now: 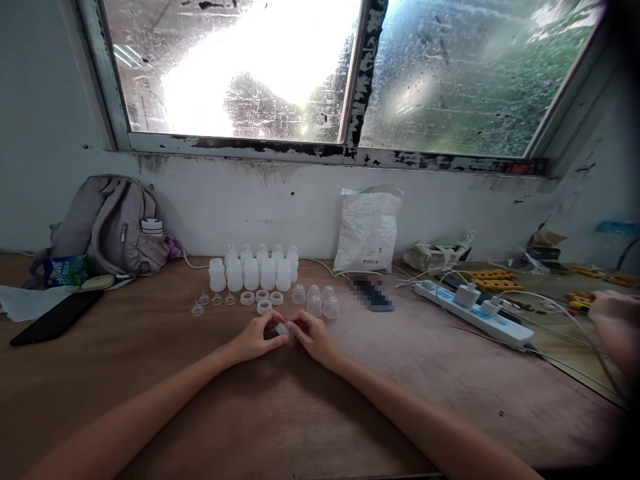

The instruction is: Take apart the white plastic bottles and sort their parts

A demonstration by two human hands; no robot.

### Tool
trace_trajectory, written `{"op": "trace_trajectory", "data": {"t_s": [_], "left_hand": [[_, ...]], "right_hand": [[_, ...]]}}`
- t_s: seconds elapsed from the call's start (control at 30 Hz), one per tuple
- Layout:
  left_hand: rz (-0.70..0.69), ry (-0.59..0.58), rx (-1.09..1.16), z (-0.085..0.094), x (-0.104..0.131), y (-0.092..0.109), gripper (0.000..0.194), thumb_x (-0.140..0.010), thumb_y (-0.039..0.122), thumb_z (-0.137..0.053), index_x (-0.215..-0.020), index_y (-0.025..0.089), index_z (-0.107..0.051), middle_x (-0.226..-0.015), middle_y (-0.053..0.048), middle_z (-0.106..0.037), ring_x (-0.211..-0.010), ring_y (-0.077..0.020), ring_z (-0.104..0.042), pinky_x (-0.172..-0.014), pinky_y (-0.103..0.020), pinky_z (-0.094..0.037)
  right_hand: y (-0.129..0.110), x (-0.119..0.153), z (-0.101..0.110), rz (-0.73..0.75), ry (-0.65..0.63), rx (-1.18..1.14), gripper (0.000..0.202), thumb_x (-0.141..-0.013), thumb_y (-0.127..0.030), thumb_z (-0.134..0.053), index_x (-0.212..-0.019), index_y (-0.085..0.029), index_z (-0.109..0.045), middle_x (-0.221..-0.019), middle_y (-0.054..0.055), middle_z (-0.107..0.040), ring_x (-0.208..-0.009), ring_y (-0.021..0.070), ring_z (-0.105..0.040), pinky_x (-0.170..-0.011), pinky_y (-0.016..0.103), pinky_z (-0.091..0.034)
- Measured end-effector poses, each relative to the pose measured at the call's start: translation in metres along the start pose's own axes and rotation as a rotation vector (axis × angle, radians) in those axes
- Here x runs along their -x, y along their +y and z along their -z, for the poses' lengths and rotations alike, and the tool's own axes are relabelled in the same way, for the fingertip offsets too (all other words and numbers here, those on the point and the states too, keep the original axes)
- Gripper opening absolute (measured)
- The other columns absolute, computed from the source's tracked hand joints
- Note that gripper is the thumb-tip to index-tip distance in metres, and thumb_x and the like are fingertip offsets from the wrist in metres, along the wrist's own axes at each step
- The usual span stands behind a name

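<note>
Over the near middle of the table, my left hand (259,338) and my right hand (313,335) meet, fingers closed on a small whitish ribbed bottle collar (281,329). The fingers hide part of the collar, and I cannot tell whether a teat is in it. Just beyond the hands lie several loose collar rings (263,306). Left of these are several clear silicone teats (198,309), and to the right, several clear dome caps (331,307). Behind them, white baby bottles (251,275) stand upright in rows; the front-left one has no top.
A grey backpack (107,227) and a black tablet-like slab (57,319) are at left. By the wall stands a white plastic mailer (369,230), with a blurred-out phone (373,293) before it. A power strip (475,313) with cables lies right; another person's hand (617,327) is beyond.
</note>
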State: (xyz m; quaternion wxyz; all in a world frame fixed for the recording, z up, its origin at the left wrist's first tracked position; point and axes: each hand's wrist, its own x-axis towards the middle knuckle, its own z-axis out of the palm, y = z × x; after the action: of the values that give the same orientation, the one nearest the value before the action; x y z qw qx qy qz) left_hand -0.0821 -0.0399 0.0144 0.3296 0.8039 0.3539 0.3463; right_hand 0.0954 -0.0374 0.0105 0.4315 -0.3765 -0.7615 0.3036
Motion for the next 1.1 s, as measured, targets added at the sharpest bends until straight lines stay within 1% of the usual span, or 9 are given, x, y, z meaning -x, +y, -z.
{"op": "trace_trajectory", "data": {"t_s": [0.07, 0.13, 0.2, 0.3, 0.37, 0.53, 0.7, 0.9, 1.1], "left_hand": [[0.021, -0.002, 0.161, -0.005, 0.001, 0.000, 0.034, -0.072, 0.034, -0.058, -0.098, 0.018, -0.043, -0.090, -0.003, -0.055, -0.083, -0.0154, -0.056, -0.076, -0.029, -0.045], [0.038, 0.025, 0.319, -0.011, 0.001, -0.001, 0.036, -0.072, 0.032, -0.059, -0.098, 0.019, -0.039, -0.092, -0.003, -0.053, -0.083, -0.0151, -0.057, -0.075, -0.029, -0.046], [0.045, 0.063, 0.397, -0.016, 0.001, -0.003, 0.035, -0.071, 0.030, -0.061, -0.095, 0.019, -0.038, -0.090, -0.003, -0.052, -0.082, -0.0148, -0.057, -0.075, -0.029, -0.046], [0.046, 0.060, 0.431, -0.017, 0.000, -0.004, 0.036, -0.068, 0.028, -0.064, -0.092, 0.018, -0.039, -0.086, -0.001, -0.052, -0.081, -0.0144, -0.056, -0.074, -0.029, -0.046], [0.059, 0.048, 0.454, -0.015, 0.000, -0.005, 0.037, -0.066, 0.028, -0.065, -0.091, 0.018, -0.040, -0.086, -0.001, -0.052, -0.080, -0.0143, -0.056, -0.074, -0.029, -0.045], [0.107, 0.055, 0.506, -0.009, -0.002, -0.007, 0.035, -0.064, 0.029, -0.068, -0.085, 0.017, -0.043, -0.086, -0.001, -0.055, -0.083, -0.0149, -0.056, -0.077, -0.030, -0.042], [0.202, 0.033, 0.509, -0.005, -0.001, -0.006, 0.039, -0.061, 0.031, -0.070, -0.084, 0.017, -0.042, -0.080, 0.000, -0.056, -0.077, -0.0147, -0.057, -0.072, -0.029, -0.042], [0.229, 0.024, 0.522, -0.003, 0.001, -0.003, 0.037, -0.062, 0.031, -0.069, -0.082, 0.017, -0.041, -0.075, 0.002, -0.057, -0.065, -0.0111, -0.056, -0.064, -0.026, -0.043], [0.232, 0.022, 0.558, -0.002, 0.000, 0.001, 0.034, -0.064, 0.033, -0.067, -0.081, 0.016, -0.041, -0.069, 0.001, -0.057, -0.061, -0.0122, -0.057, -0.061, -0.027, -0.044]], "right_hand": [[-0.004, 0.002, 0.000, -0.003, 0.000, -0.042, 0.022, -0.080, -0.039, -0.048, -0.074, -0.017, -0.051, -0.056, -0.002, -0.052, -0.050, 0.0105, -0.048, -0.049, 0.022, -0.038], [-0.007, 0.003, -0.001, -0.014, -0.008, -0.086, 0.023, -0.079, -0.041, -0.047, -0.074, -0.018, -0.049, -0.056, -0.002, -0.052, -0.048, 0.0105, -0.049, -0.046, 0.021, -0.038], [-0.009, 0.004, -0.001, -0.055, -0.036, -0.096, 0.024, -0.079, -0.042, -0.046, -0.073, -0.019, -0.047, -0.051, -0.004, -0.051, -0.041, 0.0095, -0.046, -0.041, 0.021, -0.035], [-0.010, 0.004, -0.002, -0.106, -0.077, -0.051, 0.029, -0.080, -0.043, -0.045, -0.066, -0.019, -0.046, -0.044, -0.005, -0.047, -0.033, 0.0074, -0.038, -0.035, 0.020, -0.028], [-0.010, 0.004, -0.002, -0.120, -0.098, -0.054, 0.032, -0.081, -0.043, -0.042, -0.061, -0.019, -0.043, -0.044, -0.005, -0.047, -0.032, 0.0066, -0.038, -0.034, 0.019, -0.027], [-0.007, 0.004, 0.000, -0.141, -0.120, -0.168, 0.034, -0.083, -0.044, -0.039, -0.062, -0.017, -0.044, -0.050, -0.004, -0.050, -0.034, 0.0057, -0.039, -0.035, 0.018, -0.028], [-0.003, 0.003, 0.001, -0.193, -0.160, -0.257, 0.035, -0.081, -0.045, -0.042, -0.062, -0.016, -0.045, -0.050, -0.004, -0.050, -0.032, 0.0051, -0.039, -0.032, 0.018, -0.026], [0.002, 0.002, 0.000, -0.224, -0.151, -0.282, 0.035, -0.079, -0.046, -0.044, -0.062, -0.015, -0.046, -0.050, -0.004, -0.052, -0.030, 0.0046, -0.039, -0.030, 0.016, -0.024], [0.001, 0.003, -0.001, -0.213, -0.128, -0.281, 0.037, -0.079, -0.047, -0.044, -0.061, -0.015, -0.046, -0.050, -0.004, -0.052, -0.029, 0.0045, -0.040, -0.029, 0.016, -0.024]]}}
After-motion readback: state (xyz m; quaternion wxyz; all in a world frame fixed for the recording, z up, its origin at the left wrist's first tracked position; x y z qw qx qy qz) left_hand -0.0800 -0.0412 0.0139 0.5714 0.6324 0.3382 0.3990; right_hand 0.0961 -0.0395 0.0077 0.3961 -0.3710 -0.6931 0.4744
